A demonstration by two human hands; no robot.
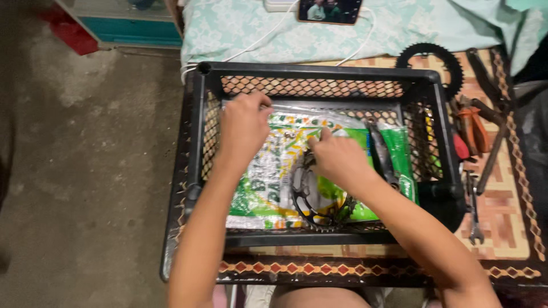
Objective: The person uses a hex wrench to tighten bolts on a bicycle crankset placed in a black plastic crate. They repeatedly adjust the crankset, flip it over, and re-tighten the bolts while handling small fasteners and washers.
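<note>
A big black crate with mesh walls sits on a patterned mat. Inside it lies a shiny green, white and yellow plastic bag, flat on the bottom. Its long side runs from 9 o'clock to 3 o'clock.

On the bag, near the front of the crate, lies a dark metal ring with teeth, like a bike gear. It sits at about 6 o'clock from the right hand, just under the wrist, so this hand is the nearer one. The right hand's fingers are together and press down on the bag.

The left hand is at the bag's far left corner, at about 10 o'clock from the ring. Its fingers are bent and pinch the clear edge of the bag.

A grey tool lies in the crate at 3 o'clock from the right hand.
</note>
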